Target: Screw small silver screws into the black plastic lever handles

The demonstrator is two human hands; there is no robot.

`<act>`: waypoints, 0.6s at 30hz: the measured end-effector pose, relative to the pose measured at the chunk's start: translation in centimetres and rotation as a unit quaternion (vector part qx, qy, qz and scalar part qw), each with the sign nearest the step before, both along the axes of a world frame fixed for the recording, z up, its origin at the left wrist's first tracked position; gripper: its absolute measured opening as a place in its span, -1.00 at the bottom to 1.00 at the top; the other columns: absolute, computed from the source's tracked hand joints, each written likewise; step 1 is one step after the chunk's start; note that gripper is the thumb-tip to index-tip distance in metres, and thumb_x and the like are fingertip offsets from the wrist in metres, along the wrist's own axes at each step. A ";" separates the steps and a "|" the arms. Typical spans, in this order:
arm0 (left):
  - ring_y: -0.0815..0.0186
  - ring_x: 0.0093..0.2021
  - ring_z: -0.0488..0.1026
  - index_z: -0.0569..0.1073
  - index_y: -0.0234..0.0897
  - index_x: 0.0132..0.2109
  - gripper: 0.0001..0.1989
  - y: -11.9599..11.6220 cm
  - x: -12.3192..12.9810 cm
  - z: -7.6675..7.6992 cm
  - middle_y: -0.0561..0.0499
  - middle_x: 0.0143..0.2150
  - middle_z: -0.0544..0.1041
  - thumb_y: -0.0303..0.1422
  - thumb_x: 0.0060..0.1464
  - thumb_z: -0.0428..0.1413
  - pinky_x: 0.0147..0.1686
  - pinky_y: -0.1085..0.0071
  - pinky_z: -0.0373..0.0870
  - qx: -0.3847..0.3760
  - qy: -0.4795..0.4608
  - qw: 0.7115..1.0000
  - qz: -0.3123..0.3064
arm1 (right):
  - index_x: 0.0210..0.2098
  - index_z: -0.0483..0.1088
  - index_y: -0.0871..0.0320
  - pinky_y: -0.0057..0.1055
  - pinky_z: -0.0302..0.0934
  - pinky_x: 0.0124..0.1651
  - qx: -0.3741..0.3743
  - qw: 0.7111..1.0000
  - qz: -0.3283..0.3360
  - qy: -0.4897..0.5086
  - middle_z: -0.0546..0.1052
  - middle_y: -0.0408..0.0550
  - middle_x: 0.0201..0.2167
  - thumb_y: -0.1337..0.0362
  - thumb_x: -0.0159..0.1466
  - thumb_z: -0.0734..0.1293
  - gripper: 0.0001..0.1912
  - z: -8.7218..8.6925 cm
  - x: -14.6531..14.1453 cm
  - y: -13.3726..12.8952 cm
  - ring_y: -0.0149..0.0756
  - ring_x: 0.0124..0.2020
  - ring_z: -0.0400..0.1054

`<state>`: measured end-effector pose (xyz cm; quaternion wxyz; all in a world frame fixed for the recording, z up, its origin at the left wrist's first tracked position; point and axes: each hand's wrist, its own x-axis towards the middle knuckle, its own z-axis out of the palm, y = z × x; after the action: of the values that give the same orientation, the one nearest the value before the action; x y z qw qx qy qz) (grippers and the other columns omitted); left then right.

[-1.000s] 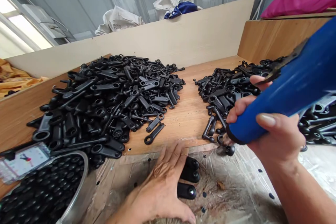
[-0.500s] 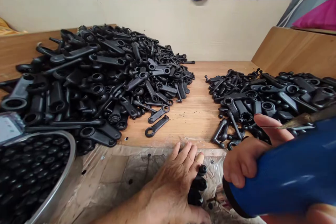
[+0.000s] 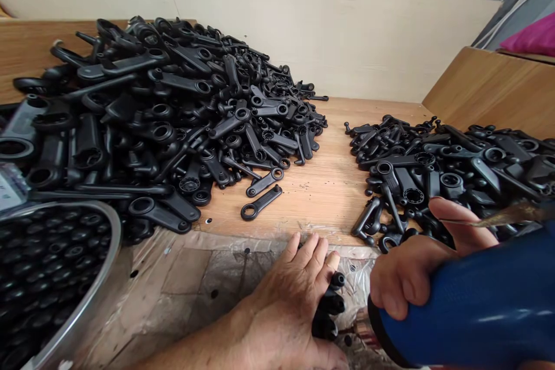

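Observation:
My left hand (image 3: 288, 300) lies flat on the plastic-covered work surface, fingers stretched forward, its thumb side against a few small black parts (image 3: 330, 306) standing in a row. On the right, my right hand (image 3: 410, 272) is wrapped round a blue cylindrical tool (image 3: 472, 295). The tool's metal tip points left at the row of black parts, a short gap away. A thin pointed metal piece (image 3: 503, 214) shows above the blue body beside my right index finger; what holds it is hidden.
A large pile of black crank-like parts (image 3: 173, 110) rises at the left, with a smaller pile (image 3: 433, 167) at the right. Two loose arms (image 3: 261, 202) lie between. A metal bowl (image 3: 115, 243) of black knobs sits at lower left. A pale board (image 3: 347, 40) stands behind.
The camera view has tilted and shifted slightly. Both hands, the blue tool and the row of black parts hold nearly the same positions relative to one another.

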<state>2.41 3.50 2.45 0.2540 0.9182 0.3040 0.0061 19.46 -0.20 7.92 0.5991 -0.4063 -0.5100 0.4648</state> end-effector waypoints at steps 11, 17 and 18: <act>-0.04 0.37 -0.19 -0.01 -0.48 0.32 -0.10 0.0 -0.2 -0.5 -0.41 0.36 -0.02 0.17 0.11 -0.15 0.28 -0.03 -0.26 0.034 0.010 0.999 -0.014 | 0.07 0.27 -0.33 -0.29 0.34 -0.38 -0.016 0.982 0.137 0.126 0.55 -0.23 -0.48 0.07 0.36 0.20 -0.71 -0.2 1.3 0.4 -0.27 -0.50 0.46; -0.06 0.36 -0.15 0.00 -0.48 0.32 -0.05 -0.1 -0.1 -1.0 -0.40 0.35 0.01 0.22 0.04 -0.11 0.27 -0.03 -0.22 0.073 0.004 0.997 -0.013 | -0.18 0.49 -0.07 -0.29 0.34 -0.43 -0.040 0.987 0.144 0.057 0.50 -0.16 -0.58 -0.02 0.28 0.26 -0.74 -0.5 1.7 0.8 -0.27 -0.57 0.41; -0.08 0.36 -0.15 0.00 -0.48 0.32 -0.04 -0.1 -0.1 -0.9 -0.41 0.35 0.01 0.22 0.04 -0.11 0.27 -0.03 -0.21 0.072 0.002 0.997 -0.016 | -0.32 0.51 -0.01 -0.31 0.33 -0.46 -0.043 0.988 0.147 0.026 0.47 -0.15 -0.62 -0.09 0.25 0.25 -0.66 -0.7 1.7 0.9 -0.29 -0.61 0.38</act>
<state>2.35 3.39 1.50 0.1869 0.9388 0.2884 0.0215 21.12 0.72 7.20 0.5189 -0.3400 -0.5281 0.5798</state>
